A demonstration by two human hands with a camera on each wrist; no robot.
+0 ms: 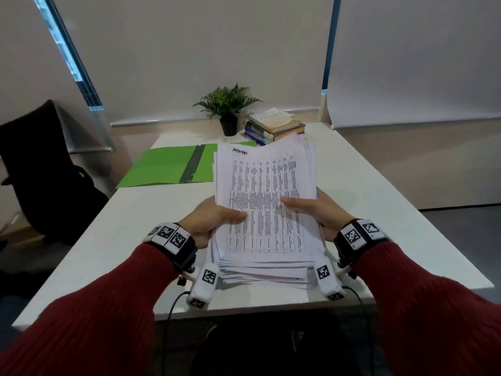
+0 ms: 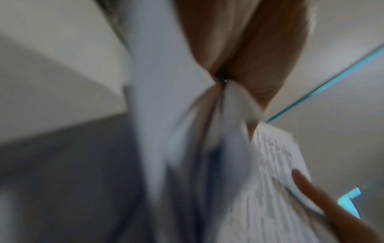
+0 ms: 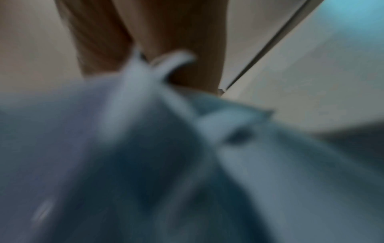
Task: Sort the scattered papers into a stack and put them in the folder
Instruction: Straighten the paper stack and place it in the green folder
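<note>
The stack of papers (image 1: 267,210) was held in front of the person above the near part of the white table (image 1: 379,199), its far end tipped upward and its near edges fanned out unevenly; whether the bottom sheets touched the table could not be told. The top sheet carried a printed grid of small text with a dark heading at its far edge. The left hand (image 1: 210,221) gripped the stack's left edge, thumb laid across the top sheet and the other fingers hidden beneath. The right hand (image 1: 320,210) gripped the right edge the same way, thumb pressed flat on the print. The left wrist view, badly blurred, showed sheets (image 2: 270,180) bunched against the palm and a thumb (image 2: 311,194) of the other hand on the printed page; the right wrist view was too blurred to add anything. The green folder (image 1: 168,168) lay open flat on the table beyond and to the left of the stack, its right flap partly hidden behind the papers. Farther back stood a small potted plant (image 1: 227,109) beside a pile of books (image 1: 273,126), and a dark chair (image 1: 40,164) stood left of the table.
</note>
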